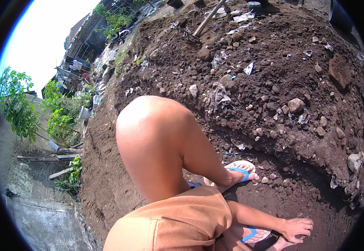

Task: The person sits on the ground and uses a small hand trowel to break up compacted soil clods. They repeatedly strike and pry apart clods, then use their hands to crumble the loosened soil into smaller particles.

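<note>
At the lower right, my left hand (298, 228) reaches down to the dark soil (322, 217), palm down. Its fingers are stretched out, slightly bent and a little apart, and the tips touch or hover just over the ground. Close below it, my right hand (281, 243) shows only in part at the picture's lower edge. The left hand and the frame edge hide its fingers. No tool shows in either hand. Beside the hands is my foot in a sandal with a blue strap (251, 235).
My bent knee (155, 129) and orange shorts (178, 221) fill the middle. A bank of loose soil (270, 88) with stones and litter rises ahead. A wooden handle (208, 19) leans at the top. A large rock (296, 105) and brick-like slab (339, 72) lie right; a grey wall (37, 213) stands left.
</note>
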The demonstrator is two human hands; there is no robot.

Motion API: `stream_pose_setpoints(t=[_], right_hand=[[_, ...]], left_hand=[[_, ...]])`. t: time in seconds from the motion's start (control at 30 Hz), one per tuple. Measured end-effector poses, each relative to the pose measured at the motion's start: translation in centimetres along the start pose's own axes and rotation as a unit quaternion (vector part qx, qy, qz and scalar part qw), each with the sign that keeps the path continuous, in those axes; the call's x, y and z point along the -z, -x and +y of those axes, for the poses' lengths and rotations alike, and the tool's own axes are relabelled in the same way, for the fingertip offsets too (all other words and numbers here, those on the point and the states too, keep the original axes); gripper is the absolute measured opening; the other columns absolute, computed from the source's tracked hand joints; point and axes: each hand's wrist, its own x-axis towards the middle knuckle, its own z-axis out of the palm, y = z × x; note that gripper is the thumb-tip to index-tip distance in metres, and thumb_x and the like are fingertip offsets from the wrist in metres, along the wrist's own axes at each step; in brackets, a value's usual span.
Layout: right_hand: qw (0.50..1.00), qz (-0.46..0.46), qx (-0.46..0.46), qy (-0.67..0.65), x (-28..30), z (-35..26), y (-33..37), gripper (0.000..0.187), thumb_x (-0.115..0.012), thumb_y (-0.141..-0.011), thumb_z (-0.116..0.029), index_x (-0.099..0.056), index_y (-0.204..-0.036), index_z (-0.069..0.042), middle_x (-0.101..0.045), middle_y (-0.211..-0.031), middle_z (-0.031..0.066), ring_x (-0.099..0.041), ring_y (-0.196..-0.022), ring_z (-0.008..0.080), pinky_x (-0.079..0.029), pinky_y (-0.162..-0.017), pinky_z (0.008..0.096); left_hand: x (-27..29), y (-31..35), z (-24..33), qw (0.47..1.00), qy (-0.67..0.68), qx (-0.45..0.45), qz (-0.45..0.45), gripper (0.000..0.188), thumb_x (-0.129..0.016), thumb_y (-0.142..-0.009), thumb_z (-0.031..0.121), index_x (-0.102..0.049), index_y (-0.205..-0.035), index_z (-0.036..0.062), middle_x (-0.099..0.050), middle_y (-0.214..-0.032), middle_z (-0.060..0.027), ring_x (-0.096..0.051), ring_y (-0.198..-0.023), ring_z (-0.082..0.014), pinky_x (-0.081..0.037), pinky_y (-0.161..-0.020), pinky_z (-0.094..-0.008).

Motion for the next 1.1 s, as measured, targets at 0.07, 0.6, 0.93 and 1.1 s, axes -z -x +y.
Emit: stream_pose_setpoints(t=[0.07, 0.6, 0.93, 1.1], right_hand=[[0.995, 0.023, -0.036, -0.094, 1.3, -0.2, 1.0, 0.052, -0.05, -0.105, -0.042, -0.052, -0.145, -0.009, -0.054, -0.143, 0.0126, -0.052, -0.13, 0.027, -0.043, -0.11, 0.0444], [0.954, 0.063, -0.003, -0.292, -5.4, -2.5, 4.3, 0.042, -0.055, -0.105, -0.042, -0.065, -0.129, -0.009, -0.069, -0.124, 0.014, -0.069, -0.108, 0.0364, -0.061, -0.094, 0.0477], [0.931, -0.12, 0.345, 0.022, -15.8, -17.9, -3.2, 0.06, -0.045, -0.111, -0.042, -0.03, -0.161, -0.012, -0.042, -0.154, 0.0238, -0.049, -0.14, 0.0408, -0.042, -0.116, 0.0592], [0.872, 0.066, 0.152, 0.46, -7.9, -2.1, -9.1, 0.061, -0.057, -0.107, -0.043, -0.044, -0.157, -0.011, -0.048, -0.156, 0.0203, -0.048, -0.144, 0.033, -0.036, -0.12, 0.0443]], left_hand=[[0.6, 0.2, 0.2, 0.999, -0.025, -0.039, 0.027, 0.044, -0.075, -0.081, 0.033, -0.06, -0.112, 0.0048, -0.054, -0.127, -0.0202, -0.047, -0.132, -0.0441, -0.038, -0.115, -0.0577], [11.3, 8.3, -2.5, 0.911, -0.202, 0.343, 0.111, 0.041, -0.063, -0.1, 0.03, -0.058, -0.133, 0.0059, -0.053, -0.136, -0.0215, -0.047, -0.127, -0.0404, -0.038, -0.112, -0.0512], [12.2, 13.1, -7.6, 0.803, -0.205, 0.483, 0.284, 0.06, -0.062, -0.101, 0.037, -0.047, -0.145, -0.0014, -0.047, -0.144, -0.027, -0.045, -0.136, -0.0427, -0.034, -0.117, -0.0503], [10.0, 11.1, -7.6, 0.778, -0.082, 0.556, 0.281, 0.071, -0.064, -0.1, 0.045, -0.044, -0.153, 0.0023, -0.047, -0.149, -0.0259, -0.047, -0.139, -0.0422, -0.036, -0.119, -0.0464]])
